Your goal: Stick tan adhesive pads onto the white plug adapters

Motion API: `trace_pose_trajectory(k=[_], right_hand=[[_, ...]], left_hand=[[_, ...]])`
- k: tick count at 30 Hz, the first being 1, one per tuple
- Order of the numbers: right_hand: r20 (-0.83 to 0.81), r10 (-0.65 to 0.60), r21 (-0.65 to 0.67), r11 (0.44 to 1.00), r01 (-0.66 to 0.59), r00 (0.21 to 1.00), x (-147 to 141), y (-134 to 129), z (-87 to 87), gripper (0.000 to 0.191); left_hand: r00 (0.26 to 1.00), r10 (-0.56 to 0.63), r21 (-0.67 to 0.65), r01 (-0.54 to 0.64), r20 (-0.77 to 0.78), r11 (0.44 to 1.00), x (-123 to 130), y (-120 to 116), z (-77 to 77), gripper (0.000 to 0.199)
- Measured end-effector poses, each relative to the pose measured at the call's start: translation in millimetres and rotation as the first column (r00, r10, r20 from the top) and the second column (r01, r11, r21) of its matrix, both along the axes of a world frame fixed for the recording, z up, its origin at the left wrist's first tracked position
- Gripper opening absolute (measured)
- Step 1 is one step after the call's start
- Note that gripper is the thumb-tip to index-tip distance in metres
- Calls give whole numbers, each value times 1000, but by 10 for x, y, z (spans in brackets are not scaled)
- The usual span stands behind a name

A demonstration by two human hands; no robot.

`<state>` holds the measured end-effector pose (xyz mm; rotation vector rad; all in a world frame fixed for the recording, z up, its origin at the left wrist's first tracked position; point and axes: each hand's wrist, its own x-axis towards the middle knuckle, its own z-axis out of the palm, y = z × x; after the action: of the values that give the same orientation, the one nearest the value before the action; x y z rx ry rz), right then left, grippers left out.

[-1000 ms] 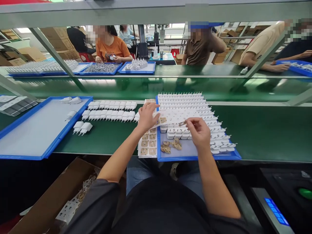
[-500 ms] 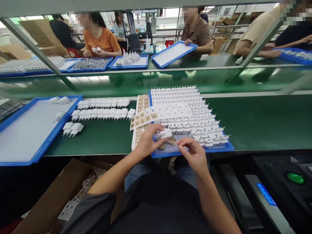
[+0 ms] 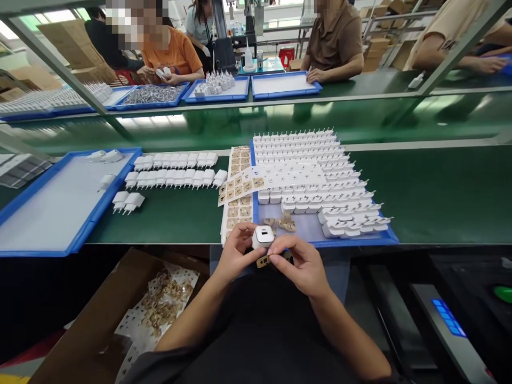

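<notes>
My left hand (image 3: pixel 235 253) is closed around a white USB charger (image 3: pixel 263 239), its port face turned up toward me. Just below the charger, my right hand (image 3: pixel 301 265) pinches a small tan sticker (image 3: pixel 262 262) with dark cut-outs by its edge. Both hands are close together at the front edge of the bench. Behind them a blue-rimmed tray (image 3: pixel 356 243) carries rows of white chargers (image 3: pixel 304 154), prongs up. Loose tan pieces (image 3: pixel 286 223) lie in its front corner. Sticker sheets (image 3: pixel 240 213) rest along the tray's left side, and one sheet (image 3: pixel 280 176) lies across the chargers.
Two rows of chargers (image 3: pixel 172 177) and a separate pair (image 3: pixel 128 201) stand on the green bench at left. Beyond them is a blue tray (image 3: pixel 60 202) with a few chargers. A cardboard box (image 3: pixel 96 304) of scraps sits below. Co-workers sit across the bench.
The charger has come closer to my body and turned its port face up. My right hand has moved in beside it with the sticker. Across the bench, a co-worker's raised tray now lies flat.
</notes>
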<state>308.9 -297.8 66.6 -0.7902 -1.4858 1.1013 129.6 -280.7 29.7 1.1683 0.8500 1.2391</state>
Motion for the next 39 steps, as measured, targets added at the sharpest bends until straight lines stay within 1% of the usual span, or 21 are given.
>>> trace_pose_trajectory(k=[2,5,7,8,10,13,15,18,22,28,39], right_hand=[[11,-25,-30,999,25,1000,-16,-14,-27,4],[1,-102,-74,992,102,995,-32,-19,-57,4],[-19,-117,-93,989,114,993,-33,-12,-60,4],[-29,-121,-102,988,117,992,-33,-8,-55,4],[-44,-150,-126,982,143,988,-41,-2,-34,4],[-55,-210,-184,963,197,976,-72,8,7,5],[-55,-203,-222,957,186,978,-96,17,25,7],[-68,-169,-256,955,147,983,-117,27,33,6],[-82,-155,-259,957,129,984,-112,29,30,5],[-84,-141,-258,959,115,986,-102,28,17,5],[-131,-157,-297,948,112,979,-109,18,11,5]], left_hand=[[999,31,54,-31,-17,998,3,-50,10,43],[999,-38,86,39,-15,996,14,-106,38,39],[999,-39,88,42,-35,995,14,-127,49,41],[998,-9,97,15,-69,995,11,-133,52,43],[978,91,157,-62,-187,986,2,-142,60,45],[910,245,321,-135,-334,937,-5,-149,96,39],[884,300,414,-138,-358,900,0,-148,135,40],[874,325,486,-121,-361,866,11,-141,188,40],[865,336,516,-108,-372,850,10,-135,222,41],[863,343,546,-97,-371,832,6,-127,231,41],[861,336,526,-96,-382,845,7,-126,231,41]])
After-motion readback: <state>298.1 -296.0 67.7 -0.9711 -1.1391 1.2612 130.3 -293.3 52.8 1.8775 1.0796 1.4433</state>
